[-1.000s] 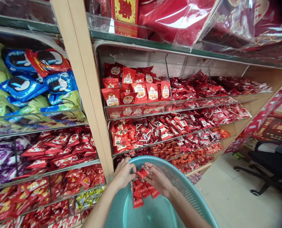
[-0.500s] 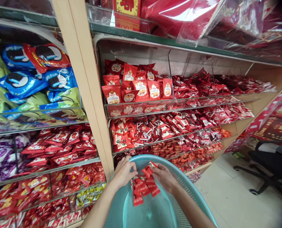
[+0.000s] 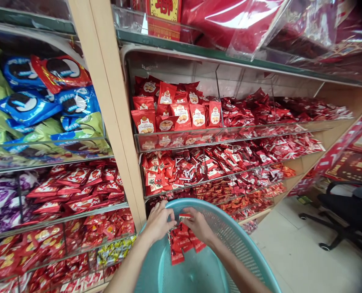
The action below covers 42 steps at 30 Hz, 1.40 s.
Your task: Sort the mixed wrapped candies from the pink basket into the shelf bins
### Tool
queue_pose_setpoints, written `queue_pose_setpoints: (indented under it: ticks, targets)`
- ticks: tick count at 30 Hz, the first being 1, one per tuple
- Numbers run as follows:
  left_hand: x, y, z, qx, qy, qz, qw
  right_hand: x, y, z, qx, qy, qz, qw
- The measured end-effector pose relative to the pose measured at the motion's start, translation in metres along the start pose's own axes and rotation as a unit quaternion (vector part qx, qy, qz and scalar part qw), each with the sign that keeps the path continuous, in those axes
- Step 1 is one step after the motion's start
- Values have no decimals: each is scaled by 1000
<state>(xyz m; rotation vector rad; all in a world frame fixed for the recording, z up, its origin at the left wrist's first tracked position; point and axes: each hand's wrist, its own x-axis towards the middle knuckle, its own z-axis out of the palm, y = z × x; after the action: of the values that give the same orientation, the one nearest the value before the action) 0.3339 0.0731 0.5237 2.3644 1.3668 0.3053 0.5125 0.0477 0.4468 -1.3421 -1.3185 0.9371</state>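
A teal plastic basket [image 3: 248,248] with mesh sides stands in front of me, below the shelves. At its far left rim is my left hand [image 3: 159,221], with the fingers bent over the rim and the thumb on the inner side. Inside the basket, my right hand [image 3: 197,226] pinches a small red snack packet [image 3: 185,217] with a pale end, above the other packets. Several red snack packets [image 3: 177,246] lie in a loose pile below both hands, partly hidden by the right fingers.
Shelf bins hold similar red packets [image 3: 154,179], with red cookie packets [image 3: 181,116] above. On the left are blue packets [image 3: 31,108] and purple-wrapped sweets [image 3: 0,203] behind a wooden post [image 3: 107,93]. A black wheeled chair [image 3: 342,219] stands on the tiled floor at right.
My right hand has moved left with the packet, closer to my left hand and over the pile. The left hand stays at the rim.
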Motion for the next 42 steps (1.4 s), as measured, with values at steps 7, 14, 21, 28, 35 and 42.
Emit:
queue_pose_setpoints:
  ticks: [7,14,21,28,35,42]
  targets:
    - [0,1,-1,7,4,10,1000,-5,-3,0,-162,-29,-51,985]
    - [0,1,-1,8,4,10,1000,-7,-21,1,-265,-80,-109,955]
    - [-1,-5,4,-7,18,19,1000,-17,-35,-3,-412,-112,-158,890]
    - [0,-11,9,-16,25,12,999,-21,-30,-11,-421,-197,-158,871]
    - [-1,-11,10,-6,34,15,999,-20,-101,-16,-303,-159,-238,909]
    - [0,-8,7,-12,18,-11,1000,46,-188,9,-216,70,-290,930]
